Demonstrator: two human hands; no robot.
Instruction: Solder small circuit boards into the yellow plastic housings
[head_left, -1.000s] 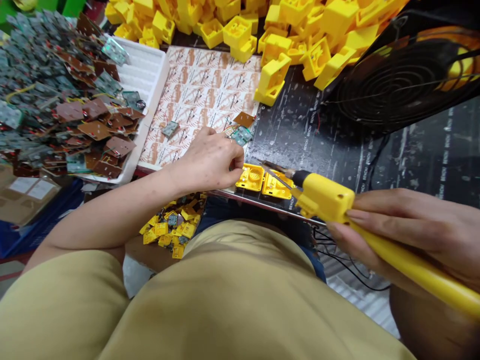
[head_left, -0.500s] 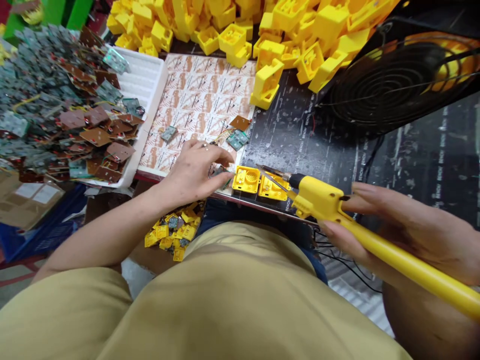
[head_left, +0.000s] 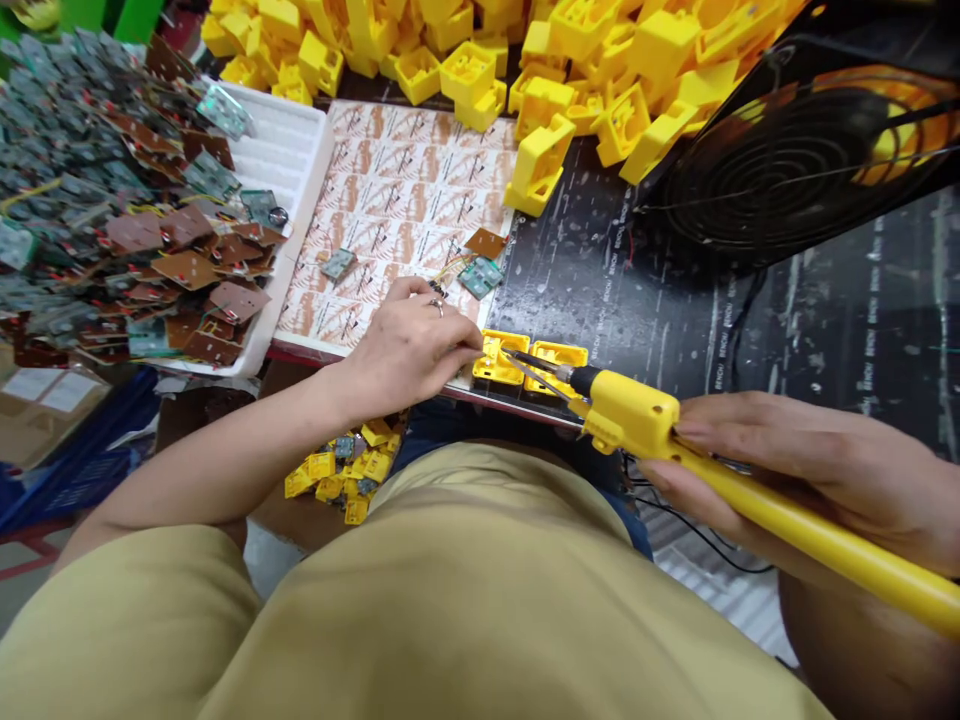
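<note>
with the left case half as the clock's centre, the tray (head_left: 300,215) heaped with circuit boards (head_left: 90,200) sits out at 10 o'clock, and nearer in that direction a small board (head_left: 339,264) lies on the printed sheet (head_left: 405,185); neither has shifted. at 9 o'clock the left hand (head_left: 416,340) has changed: half a second ago thumb and fingers stood apart, and now the fingertips are pressed together right at the case half's near edge. whether they pinch anything there i cannot tell. at 11 o'clock, a green board (head_left: 480,278) and a brown board (head_left: 486,242) lie side by side with wires about them, where they were. the left case half (head_left: 491,372) lies open side up on the bench edge, and the right case half (head_left: 562,352) is just beside it at 3 o'clock. the soldering tool (head_left: 634,405) has swung slightly toward 9 o'clock, so its tip now shows over the left case half; contact is too small to judge. between 3 and 4 o'clock the right hand (head_left: 825,450) grips its handle, thumb opposing fingers. both hands' work now seems centred on that one half.
</note>
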